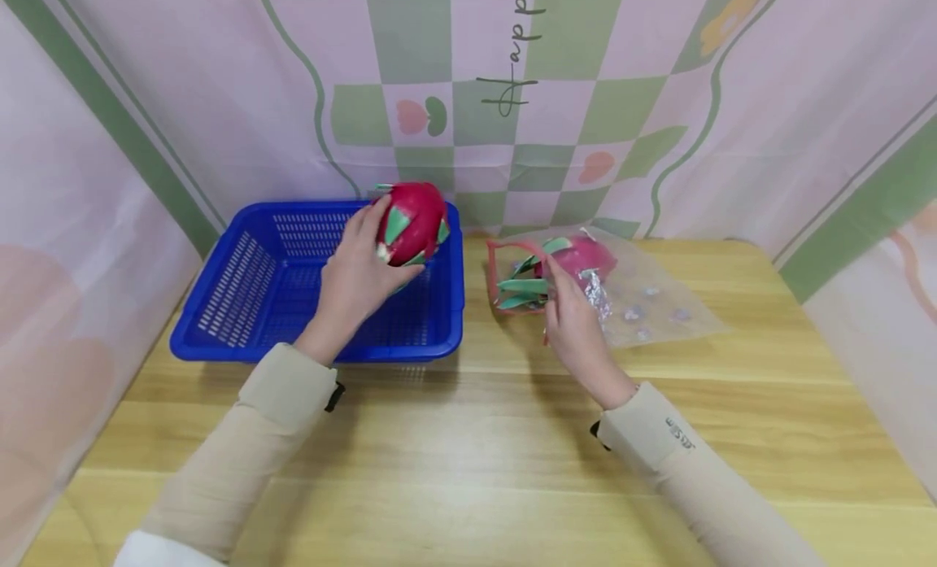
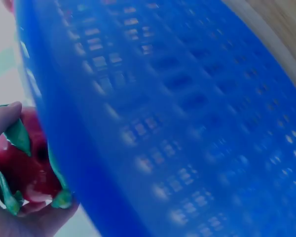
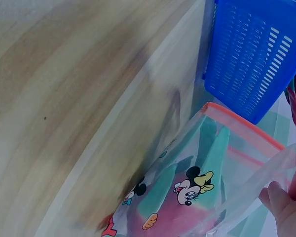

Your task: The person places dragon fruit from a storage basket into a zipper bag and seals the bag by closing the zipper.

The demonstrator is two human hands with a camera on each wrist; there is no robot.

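My left hand [image 1: 353, 266] grips a red dragon fruit [image 1: 419, 225] with green scales, above the right end of a blue plastic basket [image 1: 178, 339]. In the left wrist view, fingers and thumb curl round that dragon fruit [image 2: 29, 170], beside the basket's slotted wall [image 2: 138, 98]. Over on the right, my right hand [image 1: 578, 327] pinches the red-edged mouth of a clear bag [image 1: 681, 303]. Inside lies a second dragon fruit [image 1: 594, 256] with long green leaves. Cartoon mouse prints mark the bag [image 3: 241, 163] in the right wrist view, where my thumb [image 3: 276, 197] presses its edge.
The basket and bag stand side by side on a wooden table [image 1: 498, 469], with a gap between them. A patterned cloth [image 1: 483, 168] hangs behind the table, and more cloth hangs at both sides.
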